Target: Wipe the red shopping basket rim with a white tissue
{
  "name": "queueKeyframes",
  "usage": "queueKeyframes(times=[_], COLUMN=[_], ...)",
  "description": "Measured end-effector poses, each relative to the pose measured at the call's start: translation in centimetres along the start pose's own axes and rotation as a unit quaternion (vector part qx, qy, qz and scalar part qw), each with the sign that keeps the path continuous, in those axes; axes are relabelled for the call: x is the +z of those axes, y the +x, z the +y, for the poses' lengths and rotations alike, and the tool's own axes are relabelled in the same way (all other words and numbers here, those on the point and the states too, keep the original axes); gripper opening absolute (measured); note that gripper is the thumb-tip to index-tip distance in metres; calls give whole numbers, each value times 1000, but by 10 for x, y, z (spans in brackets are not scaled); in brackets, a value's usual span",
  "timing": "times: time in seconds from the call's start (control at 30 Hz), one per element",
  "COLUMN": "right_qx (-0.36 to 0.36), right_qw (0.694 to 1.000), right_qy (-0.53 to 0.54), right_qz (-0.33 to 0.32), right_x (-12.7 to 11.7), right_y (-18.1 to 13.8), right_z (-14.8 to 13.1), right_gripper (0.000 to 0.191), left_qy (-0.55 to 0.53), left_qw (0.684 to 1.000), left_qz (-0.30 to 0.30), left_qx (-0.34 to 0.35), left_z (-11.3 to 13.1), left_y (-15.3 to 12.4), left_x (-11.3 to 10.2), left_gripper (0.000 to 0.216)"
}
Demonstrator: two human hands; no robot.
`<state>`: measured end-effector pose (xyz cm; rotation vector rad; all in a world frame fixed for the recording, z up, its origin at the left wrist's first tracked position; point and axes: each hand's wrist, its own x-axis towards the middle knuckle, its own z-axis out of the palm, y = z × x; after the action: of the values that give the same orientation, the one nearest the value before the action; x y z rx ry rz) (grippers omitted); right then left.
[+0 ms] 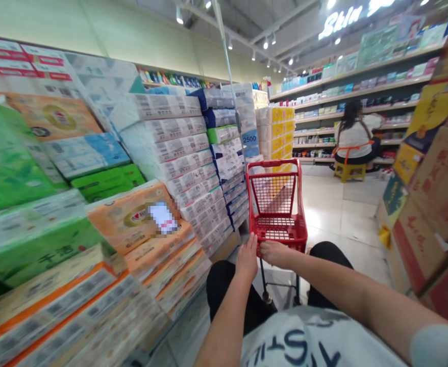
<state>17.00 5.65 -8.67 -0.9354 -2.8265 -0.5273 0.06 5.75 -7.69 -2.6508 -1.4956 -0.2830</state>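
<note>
A red shopping cart (pixel 277 235) with an upper basket stands between my knees, its handle on the far side. My left hand (pixel 247 257) is at the near left corner of the basket, fingers stretched upward along its edge. Beside it, my right hand (pixel 275 253) is in front of the basket's near edge with its fingers curled inward; what they hold, if anything, is hidden. A small gap separates the two hands. A phone with a lit, blurred screen (pixel 163 218) lies on an orange tissue pack (pixel 132 216) to the left.
Stacked white tissue packs (pixel 188 153) line the left side, with green packs (pixel 36 244) nearer. Cardboard cartons (pixel 438 183) border the right. Ahead, a person (pixel 352 135) sits on a yellow stool (pixel 349 172) facing product shelves (pixel 319 114). A pale tiled floor (pixel 323 204) runs between.
</note>
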Motion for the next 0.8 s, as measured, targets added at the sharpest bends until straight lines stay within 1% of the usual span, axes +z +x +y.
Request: queueKeyframes(times=[0.1,0.17,0.27,0.37,0.43,0.53,0.73,0.8], right_qx=[24,45,36,15,8,9,18,21], right_qw=[1000,999,999,998,998,999,998,998], right_qy=[4,6,6,-13,-23,-20,-18,-18], right_qz=[5,6,31,53,50,41,61,56], right_x=[-3,0,2,-4,-8,-6,-4,-2], right_y=[-4,-11,-20,-21,-21,-23,-22,-21], right_z=[-3,-7,-11,-8,-6,-5,-4,-3], right_gripper=[17,20,24,23,21,21,17,17], left_qy=[2,-1,-7,-8,-8,-12,-22,-22], left_qw=[1000,999,998,998,998,997,996,995], left_qz=[-12,-16,-18,-19,-20,-26,-31,-31], left_qx=[-21,-36,-52,-59,-65,-72,-86,-91], left_z=[3,4,7,8,8,9,13,14], left_y=[-2,-3,-5,-4,-4,-3,-3,-3], left_x=[-2,-2,0,0,0,0,-5,-7], left_gripper=[83,83,83,84,83,83,82,82])
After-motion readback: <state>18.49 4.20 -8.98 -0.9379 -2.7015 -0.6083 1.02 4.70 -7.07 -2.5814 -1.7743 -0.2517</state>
